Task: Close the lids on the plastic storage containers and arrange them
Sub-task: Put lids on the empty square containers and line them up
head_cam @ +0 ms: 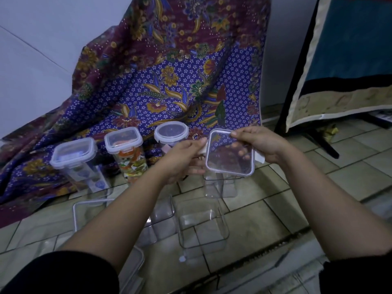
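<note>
Both hands hold a clear square lid (pixel 230 153) with a lilac rim above an open clear container (pixel 219 186). My left hand (pixel 186 160) grips its left edge and my right hand (pixel 257 143) pinches its top right corner. Three lidded containers stand in a row on the cloth: a square one (pixel 74 160) at the left, a tall one with colourful contents (pixel 127 151) in the middle, and a round-lidded one (pixel 170 133) partly behind my left hand. More open clear containers (pixel 201 225) stand on the tiled floor near me.
A patterned purple batik cloth (pixel 169 71) hangs from the wall and spreads over the floor. A dark stand with a blue panel (pixel 339 71) is at the right. A loose lid (pixel 131 270) lies near my left sleeve. The floor is tiled (pixel 318 177).
</note>
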